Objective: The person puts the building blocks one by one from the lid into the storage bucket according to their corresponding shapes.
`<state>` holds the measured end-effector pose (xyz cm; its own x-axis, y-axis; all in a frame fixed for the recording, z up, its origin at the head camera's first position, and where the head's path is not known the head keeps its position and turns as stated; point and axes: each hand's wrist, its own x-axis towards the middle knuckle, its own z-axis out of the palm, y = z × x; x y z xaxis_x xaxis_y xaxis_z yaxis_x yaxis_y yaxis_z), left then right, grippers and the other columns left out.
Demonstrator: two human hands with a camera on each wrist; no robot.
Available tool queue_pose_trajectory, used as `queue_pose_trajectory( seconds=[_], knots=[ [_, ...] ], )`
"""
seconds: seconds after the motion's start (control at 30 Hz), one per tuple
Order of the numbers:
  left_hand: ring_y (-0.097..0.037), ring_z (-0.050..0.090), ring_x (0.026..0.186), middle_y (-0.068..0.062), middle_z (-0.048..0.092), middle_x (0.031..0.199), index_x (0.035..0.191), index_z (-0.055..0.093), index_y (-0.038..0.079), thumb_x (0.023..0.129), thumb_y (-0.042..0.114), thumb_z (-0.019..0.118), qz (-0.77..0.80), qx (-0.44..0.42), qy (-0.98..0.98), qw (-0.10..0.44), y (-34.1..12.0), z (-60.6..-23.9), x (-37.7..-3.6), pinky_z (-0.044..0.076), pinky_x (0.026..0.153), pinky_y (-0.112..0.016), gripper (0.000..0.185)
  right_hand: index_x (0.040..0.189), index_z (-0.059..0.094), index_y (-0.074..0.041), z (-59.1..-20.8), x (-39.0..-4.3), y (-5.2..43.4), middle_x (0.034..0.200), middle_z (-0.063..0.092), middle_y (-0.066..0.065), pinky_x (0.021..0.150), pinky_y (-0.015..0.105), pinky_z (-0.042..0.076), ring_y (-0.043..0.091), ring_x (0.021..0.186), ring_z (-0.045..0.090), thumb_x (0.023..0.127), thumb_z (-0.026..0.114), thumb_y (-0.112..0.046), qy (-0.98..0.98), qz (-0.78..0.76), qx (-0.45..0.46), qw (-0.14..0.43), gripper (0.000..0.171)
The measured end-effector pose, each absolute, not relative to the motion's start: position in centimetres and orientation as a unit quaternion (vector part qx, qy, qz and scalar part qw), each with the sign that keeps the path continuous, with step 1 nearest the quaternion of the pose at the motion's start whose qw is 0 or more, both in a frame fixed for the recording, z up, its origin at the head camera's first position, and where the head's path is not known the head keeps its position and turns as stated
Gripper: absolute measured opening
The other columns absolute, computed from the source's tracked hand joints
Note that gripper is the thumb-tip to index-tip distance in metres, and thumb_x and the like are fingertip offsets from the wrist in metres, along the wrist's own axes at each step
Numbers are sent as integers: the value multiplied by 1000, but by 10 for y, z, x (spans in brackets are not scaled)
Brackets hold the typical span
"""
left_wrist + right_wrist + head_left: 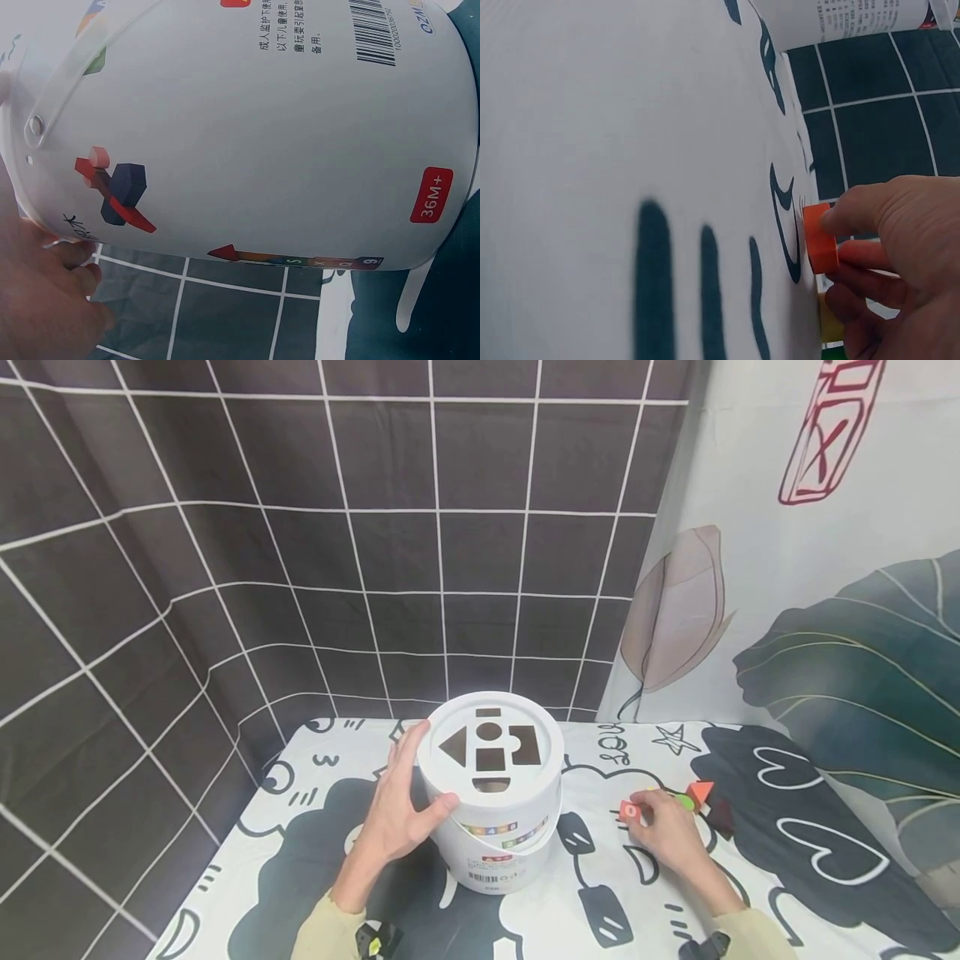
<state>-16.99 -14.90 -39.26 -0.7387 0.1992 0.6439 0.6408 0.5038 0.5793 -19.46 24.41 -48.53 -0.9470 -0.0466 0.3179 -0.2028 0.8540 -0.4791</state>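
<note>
A white shape-sorter bucket [491, 793] stands on the table, its lid cut with triangle, circle, square and arch holes. My left hand [401, 806] grips its left side at the rim, thumb across the front; the left wrist view shows the bucket wall [247, 135] and my fingers [67, 277] against it. To the right, my right hand [663, 827] pinches a small orange round block [630, 811] just above the tablecloth, seen close up as the orange block [819, 238] under my thumb.
Beside the right hand lie a green piece [684, 801], an orange triangle [701, 791] and a dark red block [722, 817]. The tablecloth [315, 827] is white with black cartoon prints. A dark tiled backdrop [300, 552] and a leaf-print curtain [840, 635] close off the back.
</note>
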Motion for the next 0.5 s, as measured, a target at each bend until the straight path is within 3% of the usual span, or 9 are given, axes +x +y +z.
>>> queue_pose_trajectory(
  seconds=[0.23,0.5],
  knots=[
    [-32,32,144,-13,37,156,154,33,5,85,62,61,-429,-255,-826,261,-149,-393,-170,12,118,-57,94,106,67,11,-485,-195,243,103,65,26,85,60,46,46,96,61,77,76,-3,-956,259,59,128,34],
    [-34,32,144,-14,37,156,154,34,5,85,63,61,-428,-254,-827,262,-149,-393,-170,13,117,-59,94,106,66,10,-483,-197,242,100,64,21,82,55,48,37,91,60,78,76,-2,-954,276,51,105,33]
  ],
)
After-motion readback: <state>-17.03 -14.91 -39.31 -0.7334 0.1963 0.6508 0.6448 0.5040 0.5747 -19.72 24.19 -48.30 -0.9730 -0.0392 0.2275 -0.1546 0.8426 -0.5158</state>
